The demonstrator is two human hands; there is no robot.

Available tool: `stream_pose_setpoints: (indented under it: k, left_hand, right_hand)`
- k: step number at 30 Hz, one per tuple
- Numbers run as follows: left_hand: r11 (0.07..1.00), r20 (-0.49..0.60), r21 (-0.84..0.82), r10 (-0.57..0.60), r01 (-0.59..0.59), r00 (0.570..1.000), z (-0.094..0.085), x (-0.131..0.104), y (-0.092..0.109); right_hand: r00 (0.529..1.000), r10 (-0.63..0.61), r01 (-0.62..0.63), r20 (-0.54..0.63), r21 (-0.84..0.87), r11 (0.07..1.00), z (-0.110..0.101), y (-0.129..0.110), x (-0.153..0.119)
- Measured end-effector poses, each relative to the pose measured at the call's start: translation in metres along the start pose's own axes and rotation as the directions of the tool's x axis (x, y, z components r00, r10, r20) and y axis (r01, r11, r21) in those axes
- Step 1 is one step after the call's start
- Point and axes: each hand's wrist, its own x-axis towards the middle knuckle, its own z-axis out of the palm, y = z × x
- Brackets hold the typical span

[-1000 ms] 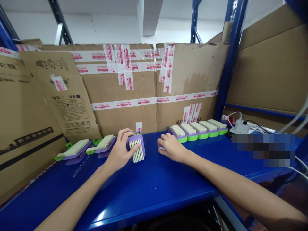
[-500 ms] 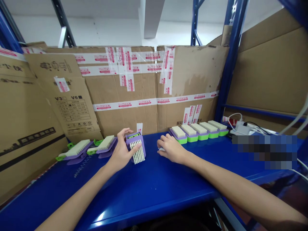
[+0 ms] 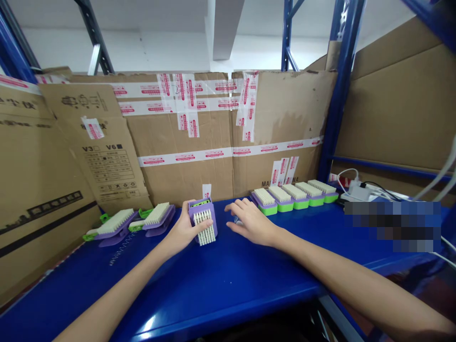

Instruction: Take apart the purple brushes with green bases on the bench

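My left hand (image 3: 185, 227) is closed around a purple brush head (image 3: 205, 207) held upright. Its pale bristles (image 3: 204, 228) face me, with the thumb lying across them, and some green shows at the top. To the right, my right hand (image 3: 251, 221) hovers low over the shelf, fingers curved and thumb apart from them. A small greyish bit (image 3: 236, 219) shows between thumb and fingers; I cannot make out what it is. Just beyond that hand, several green-and-purple brush heads (image 3: 285, 202) stand in a row, bristles up.
Two purple brushes with green parts (image 3: 116, 223) lie at the left, beside a thin coiled spring (image 3: 119, 249). Cardboard sheets (image 3: 185, 178) wall the back of the blue shelf (image 3: 213, 289). White cables and a plug (image 3: 358, 190) sit at the right, near a blurred-out patch.
My right hand has shifted slightly left, its thumb and fingers spread wider. My left fingers have come down behind the brush head, which stays in the grip.
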Motion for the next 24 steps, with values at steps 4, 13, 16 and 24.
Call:
stream_pose_setpoints:
  k: [4,13,16,24]
  left_hand:
    - [0.998,0.077,0.048,0.023,-0.027,0.997,0.004,-0.002,-0.007]
    - [0.983,0.21,0.176,0.004,-0.042,0.978,0.006,-0.004,-0.017]
    - [0.978,0.246,0.196,0.015,-0.065,0.969,0.004,-0.004,-0.018]
    - [0.911,0.217,0.378,0.086,-0.164,0.973,0.004,-0.007,-0.028]
  right_hand:
    - [0.999,-0.029,0.03,-0.02,0.055,0.998,-0.003,-0.003,-0.001]
    - [0.996,-0.061,0.07,-0.072,0.128,0.989,-0.002,-0.002,-0.001]
    - [0.994,-0.065,0.078,-0.091,0.152,0.985,-0.003,-0.002,-0.002]
    - [0.988,-0.143,0.15,-0.057,0.156,0.976,-0.001,0.001,-0.002]
